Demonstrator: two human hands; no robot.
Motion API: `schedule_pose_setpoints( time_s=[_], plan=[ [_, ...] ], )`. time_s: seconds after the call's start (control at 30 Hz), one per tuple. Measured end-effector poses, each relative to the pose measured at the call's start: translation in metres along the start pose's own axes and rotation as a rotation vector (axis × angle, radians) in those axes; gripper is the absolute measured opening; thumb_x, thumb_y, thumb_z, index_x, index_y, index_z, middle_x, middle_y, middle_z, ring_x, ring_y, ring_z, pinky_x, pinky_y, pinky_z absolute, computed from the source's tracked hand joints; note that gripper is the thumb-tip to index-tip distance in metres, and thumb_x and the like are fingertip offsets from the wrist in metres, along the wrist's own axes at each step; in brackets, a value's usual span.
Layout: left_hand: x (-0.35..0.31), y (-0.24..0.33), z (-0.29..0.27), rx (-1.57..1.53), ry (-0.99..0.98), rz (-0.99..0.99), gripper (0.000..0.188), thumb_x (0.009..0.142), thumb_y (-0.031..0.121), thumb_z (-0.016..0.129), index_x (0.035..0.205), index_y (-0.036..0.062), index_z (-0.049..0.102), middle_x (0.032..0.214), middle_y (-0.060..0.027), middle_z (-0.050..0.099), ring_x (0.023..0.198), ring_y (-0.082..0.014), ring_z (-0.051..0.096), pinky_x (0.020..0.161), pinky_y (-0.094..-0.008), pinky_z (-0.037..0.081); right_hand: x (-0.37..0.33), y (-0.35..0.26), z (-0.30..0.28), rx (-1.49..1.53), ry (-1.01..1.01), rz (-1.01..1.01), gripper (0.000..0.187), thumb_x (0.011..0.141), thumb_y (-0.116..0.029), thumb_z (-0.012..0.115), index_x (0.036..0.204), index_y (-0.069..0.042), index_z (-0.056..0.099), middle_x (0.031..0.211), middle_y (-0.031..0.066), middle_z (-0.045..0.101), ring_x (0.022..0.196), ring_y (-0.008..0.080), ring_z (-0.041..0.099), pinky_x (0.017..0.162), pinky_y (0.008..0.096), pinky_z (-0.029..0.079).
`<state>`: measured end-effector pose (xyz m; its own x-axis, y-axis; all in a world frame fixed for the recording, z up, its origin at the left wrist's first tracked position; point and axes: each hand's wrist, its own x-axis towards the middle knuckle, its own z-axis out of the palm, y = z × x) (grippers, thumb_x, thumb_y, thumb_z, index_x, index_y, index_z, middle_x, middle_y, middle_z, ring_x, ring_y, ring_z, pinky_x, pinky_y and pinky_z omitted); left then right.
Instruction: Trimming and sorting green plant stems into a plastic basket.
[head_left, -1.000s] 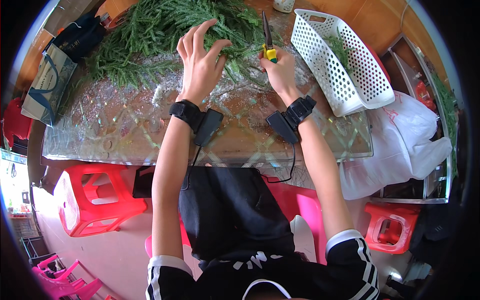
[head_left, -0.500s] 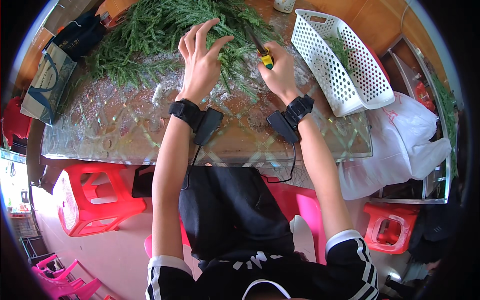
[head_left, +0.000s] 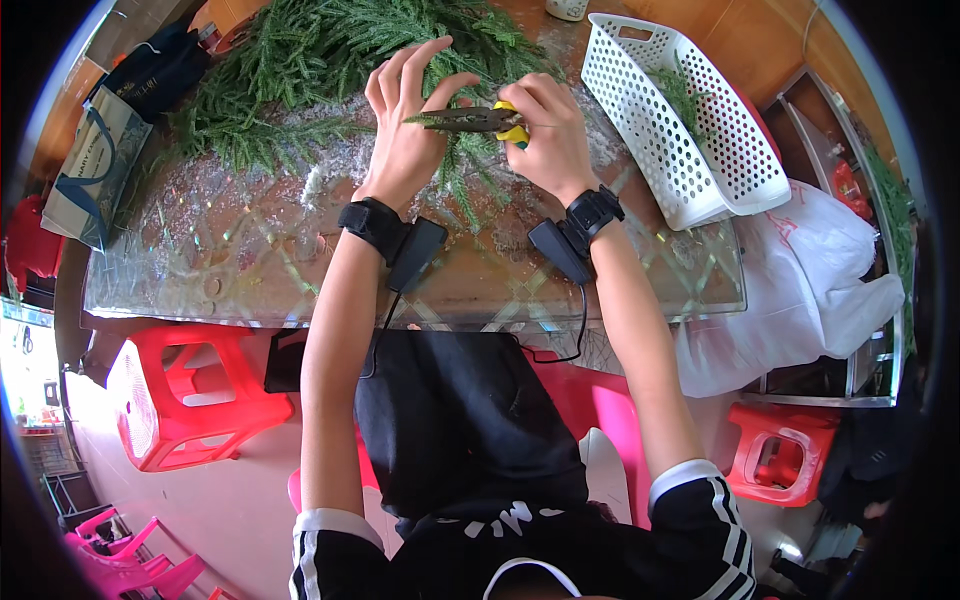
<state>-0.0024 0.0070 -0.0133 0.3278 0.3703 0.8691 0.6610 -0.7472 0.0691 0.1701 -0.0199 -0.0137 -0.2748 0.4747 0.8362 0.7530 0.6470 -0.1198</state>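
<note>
Long-nose pliers [head_left: 480, 120] are lying crosswise in the grip, left of the white perforated basket [head_left: 630, 110], above the glass-topped bench [head_left: 490, 290]. Long axis is running nearly side to side: yellow-and-green handles at the end nearer the basket, dark nose pointing away from it. Right hand [head_left: 555, 135], the one nearer the basket, is gripping the handles, fingers wrapping them. Left hand [head_left: 405, 130], farther from the basket, is keeping its fingers bent and spread, thumb standing apart, pine-like branches [head_left: 300, 60] showing in the gap and spreading left of the basket. Nose is overlapping the left hand's thumb side; touching or just apart, cannot tell. Small green sprig [head_left: 414, 120] is showing at the tip; whether the nose is pinching it, cannot tell.
</note>
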Motion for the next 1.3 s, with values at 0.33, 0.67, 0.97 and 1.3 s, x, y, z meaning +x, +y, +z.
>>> schedule_pose_setpoints(
  time_s=[0.33,0.67,0.97,1.3],
  plan=[
    [0.001,0.003,-0.002,0.015,-0.020,0.030,0.009,0.077,0.009,0.062,0.085,0.0112,0.059,0.128,-0.0026,0.044,0.119,-0.0278,0.036,0.097,-0.0424,0.027,0.002,0.001,-0.001,-0.046,-0.014,-0.021,0.035,0.055,0.002,0.061,0.086,-0.008,0.050,0.083,0.0059,0.047,0.083,0.0284,0.049,0.070,0.0380,0.038],
    [-0.001,0.006,-0.001,-0.063,-0.065,0.035,0.014,0.069,0.000,0.054,0.081,0.0054,0.057,0.128,-0.0030,0.043,0.120,-0.0258,0.035,0.102,-0.0462,0.022,0.001,0.002,0.000,-0.075,-0.071,0.026,0.039,0.054,0.002,0.062,0.089,-0.008,0.049,0.087,0.0072,0.047,0.089,0.0301,0.047,0.073,0.0394,0.036],
    [-0.002,0.013,0.000,-0.079,-0.110,-0.004,0.010,0.071,0.002,0.054,0.081,0.0042,0.058,0.124,-0.0030,0.044,0.119,-0.0261,0.035,0.102,-0.0459,0.023,-0.001,0.002,-0.001,-0.048,-0.040,0.027,0.037,0.056,0.001,0.061,0.090,-0.007,0.050,0.087,0.0085,0.053,0.086,0.0311,0.052,0.074,0.0405,0.041],
    [-0.005,0.008,0.006,-0.094,-0.127,-0.037,0.021,0.077,0.002,0.052,0.099,0.0023,0.055,0.122,-0.0043,0.044,0.117,-0.0274,0.036,0.101,-0.0468,0.022,-0.004,0.005,0.005,-0.020,-0.023,0.014,0.035,0.058,0.001,0.058,0.092,-0.005,0.053,0.088,0.0116,0.060,0.085,0.0333,0.057,0.073,0.0410,0.046]
  ],
)
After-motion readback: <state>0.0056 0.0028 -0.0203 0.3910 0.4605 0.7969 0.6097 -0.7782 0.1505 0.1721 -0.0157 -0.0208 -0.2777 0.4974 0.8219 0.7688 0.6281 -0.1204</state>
